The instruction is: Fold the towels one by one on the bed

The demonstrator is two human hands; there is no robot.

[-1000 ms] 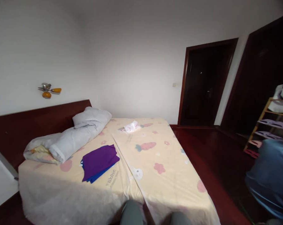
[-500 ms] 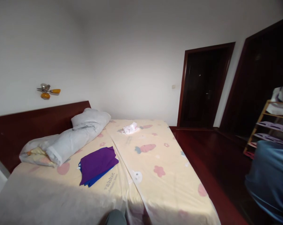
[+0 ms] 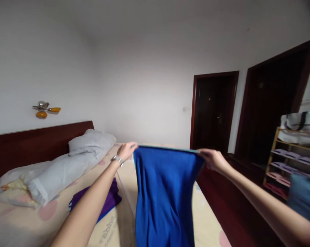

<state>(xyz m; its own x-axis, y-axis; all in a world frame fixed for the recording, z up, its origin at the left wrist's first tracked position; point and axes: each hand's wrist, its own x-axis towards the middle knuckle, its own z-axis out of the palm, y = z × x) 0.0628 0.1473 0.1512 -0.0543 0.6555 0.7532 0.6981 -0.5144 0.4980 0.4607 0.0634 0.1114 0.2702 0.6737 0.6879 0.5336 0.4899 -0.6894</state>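
Note:
A blue cloth [image 3: 165, 195] hangs stretched in the air over the bed [image 3: 21, 219]. My left hand [image 3: 126, 151] pinches its upper left corner and my right hand [image 3: 212, 159] pinches its upper right corner, so the top edge runs level between them. A watch sits on my left wrist. Under my left forearm, folded purple and blue cloths [image 3: 108, 202] lie on the cream patterned sheet.
A rolled grey duvet [image 3: 67, 164] and pillow lie along the dark headboard [image 3: 28, 147] at left. Dark wooden floor [image 3: 222, 206] runs right of the bed toward two dark doorways [image 3: 213, 109]. A wooden shoe rack [image 3: 291, 157] and a blue object [image 3: 304, 199] stand at right.
Both my arms have come up into view holding the blue cloth spread out; earlier no hands showed. The view has tilted upward and shifted right.

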